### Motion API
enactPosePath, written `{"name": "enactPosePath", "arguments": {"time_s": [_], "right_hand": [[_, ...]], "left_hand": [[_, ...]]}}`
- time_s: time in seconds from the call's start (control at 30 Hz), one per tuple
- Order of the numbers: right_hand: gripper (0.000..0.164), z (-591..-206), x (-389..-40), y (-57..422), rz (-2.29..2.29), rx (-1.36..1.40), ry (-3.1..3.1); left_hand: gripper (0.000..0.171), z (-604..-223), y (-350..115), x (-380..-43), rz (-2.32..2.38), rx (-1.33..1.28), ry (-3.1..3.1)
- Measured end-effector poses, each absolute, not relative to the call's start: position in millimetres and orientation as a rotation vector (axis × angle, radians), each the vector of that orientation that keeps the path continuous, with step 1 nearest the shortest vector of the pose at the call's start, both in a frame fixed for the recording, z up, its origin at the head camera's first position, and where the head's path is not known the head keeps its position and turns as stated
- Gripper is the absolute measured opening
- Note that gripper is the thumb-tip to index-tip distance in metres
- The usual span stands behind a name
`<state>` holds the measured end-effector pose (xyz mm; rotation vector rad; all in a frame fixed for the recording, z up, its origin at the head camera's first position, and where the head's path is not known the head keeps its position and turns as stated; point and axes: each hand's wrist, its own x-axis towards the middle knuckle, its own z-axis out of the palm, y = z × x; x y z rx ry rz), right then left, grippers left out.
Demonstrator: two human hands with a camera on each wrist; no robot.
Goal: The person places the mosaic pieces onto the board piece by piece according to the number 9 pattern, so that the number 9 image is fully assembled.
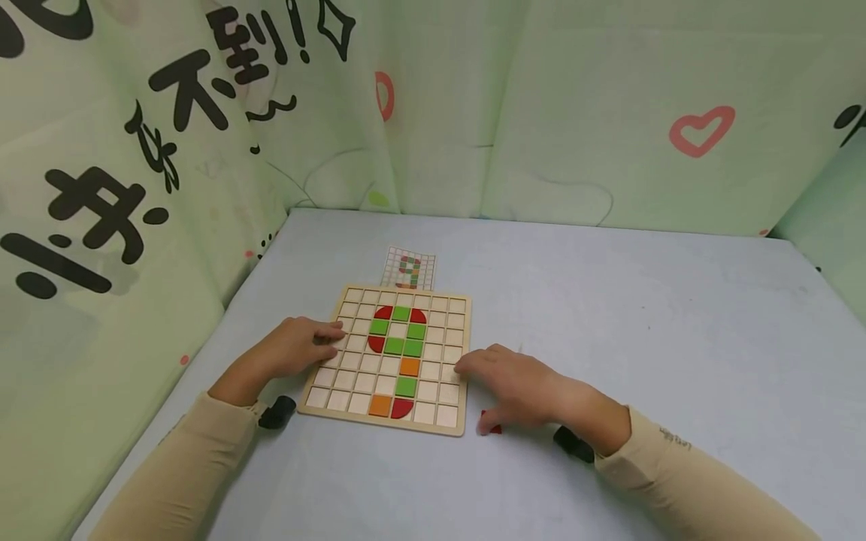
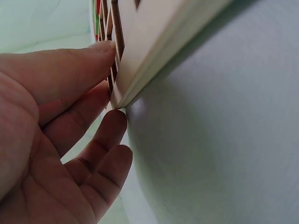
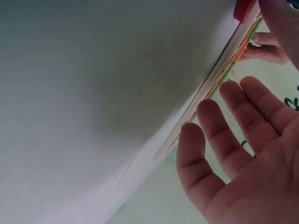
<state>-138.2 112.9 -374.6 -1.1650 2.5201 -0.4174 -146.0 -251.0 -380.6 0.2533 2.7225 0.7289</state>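
A square wooden grid board [image 1: 467, 338] lies on the table, with red quarter-round, green [image 1: 406, 387] and orange [image 1: 380, 406] tiles set in its cells. My left hand [image 1: 294, 347] rests at the board's left edge, its thumb [image 2: 100, 53] touching the gridded face and the lower fingers loose beside the rim. To the right, my right hand [image 1: 521, 387] spreads with fingertips over the board's right edge. Its thumb is down at a loose red tile [image 1: 496, 422], mostly covered by the hand in the head view. The right wrist view shows that red tile [image 3: 244, 10] beside the thumb.
Behind the board lies a small pattern card [image 1: 425, 263] showing a similar coloured figure, partly covered by the board's top edge. Pale table surface [image 1: 643, 315] extends to the right. A printed green curtain [image 1: 575, 113] hangs at the back and left.
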Motion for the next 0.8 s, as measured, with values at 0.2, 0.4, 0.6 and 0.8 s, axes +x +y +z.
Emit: {"name": "enactPosePath", "arguments": {"time_s": [0.2,0.4,0.6,0.8], "right_hand": [[0.050,-374.4,-146.7,115.6,-0.425,-1.152,2.573],[0.034,-374.1,-154.7,116.0,-0.411,-1.075,2.585],[0.018,-372.4,-162.8,117.1,-0.460,-1.069,2.551],[0.010,-374.3,-167.0,117.6,-0.482,-1.112,2.535]], "left_hand": [[0.039,-380.7,-251.6,-146.1,0.717,0.263,2.725],[0.039,-380.3,-251.4,-146.4,0.724,0.255,2.720],[0.039,-380.0,-251.3,-146.5,0.724,0.254,2.718],[0.039,-379.8,-251.3,-146.1,0.725,0.253,2.720]]}}
